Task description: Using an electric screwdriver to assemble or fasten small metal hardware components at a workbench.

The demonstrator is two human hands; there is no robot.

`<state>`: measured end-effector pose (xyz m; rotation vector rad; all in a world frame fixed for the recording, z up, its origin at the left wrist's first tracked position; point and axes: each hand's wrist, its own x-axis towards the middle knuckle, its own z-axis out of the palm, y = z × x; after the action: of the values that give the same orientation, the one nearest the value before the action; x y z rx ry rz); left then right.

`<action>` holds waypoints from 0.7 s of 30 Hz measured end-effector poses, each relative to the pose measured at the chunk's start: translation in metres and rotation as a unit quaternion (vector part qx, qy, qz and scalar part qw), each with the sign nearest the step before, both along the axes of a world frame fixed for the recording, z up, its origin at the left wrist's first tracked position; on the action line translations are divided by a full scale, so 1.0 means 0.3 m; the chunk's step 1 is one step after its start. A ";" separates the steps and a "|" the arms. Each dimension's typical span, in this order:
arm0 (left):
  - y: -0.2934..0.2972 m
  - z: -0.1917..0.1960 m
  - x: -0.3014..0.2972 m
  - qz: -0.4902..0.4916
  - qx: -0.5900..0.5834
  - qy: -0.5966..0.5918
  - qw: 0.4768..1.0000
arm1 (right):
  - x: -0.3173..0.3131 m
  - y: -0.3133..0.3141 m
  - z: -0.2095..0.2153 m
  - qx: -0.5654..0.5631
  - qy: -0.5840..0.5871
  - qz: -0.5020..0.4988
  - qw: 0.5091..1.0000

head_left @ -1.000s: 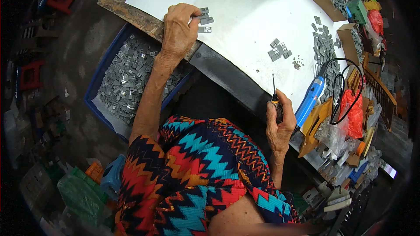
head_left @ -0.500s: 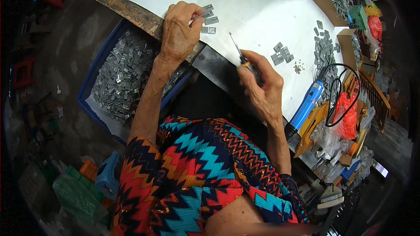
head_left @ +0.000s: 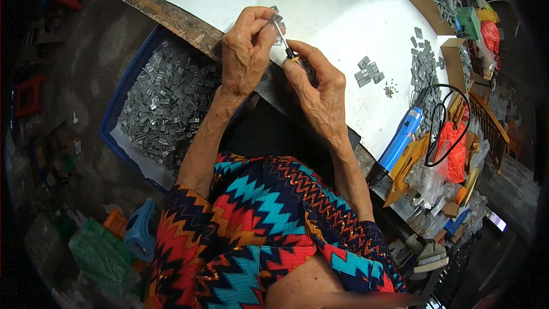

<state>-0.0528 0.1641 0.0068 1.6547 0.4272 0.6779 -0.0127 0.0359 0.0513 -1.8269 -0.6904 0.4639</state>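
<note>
My left hand (head_left: 246, 51), over the front edge of the white-covered table (head_left: 326, 8), pinches a small flat grey piece (head_left: 278, 18) between thumb and fingertips. My right hand (head_left: 320, 88) grips a screwdriver (head_left: 282, 36) with a thin metal shaft and a dark and yellow handle. Its tip reaches the grey piece at my left fingertips; whether it touches is too small to tell. A few similar grey pieces lie on the table by my left fingers, partly hidden. Further right sit a cluster of grey pieces (head_left: 369, 72) and a little heap of tiny brownish parts (head_left: 390, 89).
Below the table's left side stands a blue bin (head_left: 108, 115) full of grey pieces. A blue power screwdriver (head_left: 403, 136) with a black cord lies at the right edge, beside a long pile of grey pieces (head_left: 424, 60). Cardboard boxes (head_left: 456, 63) stand behind the pile.
My right hand has moved left and up, bringing the screwdriver to the grey piece. My left hand has shifted slightly right, toward the screwdriver.
</note>
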 end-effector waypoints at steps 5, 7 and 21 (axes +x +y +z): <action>-0.006 0.005 -0.002 0.005 -0.022 -0.001 1.000 | 0.006 -0.006 0.004 -0.008 0.013 -0.004 1.000; -0.005 0.003 -0.001 0.001 -0.013 0.002 1.000 | 0.007 -0.008 0.005 -0.011 0.022 -0.008 1.000; -0.011 -0.017 0.003 0.000 0.024 0.023 0.999 | 0.012 -0.016 0.008 -0.032 -0.005 0.006 0.999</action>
<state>-0.0519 0.1609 0.0019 1.7182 0.4467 0.6567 -0.0093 0.0311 0.0538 -1.8863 -0.7011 0.4910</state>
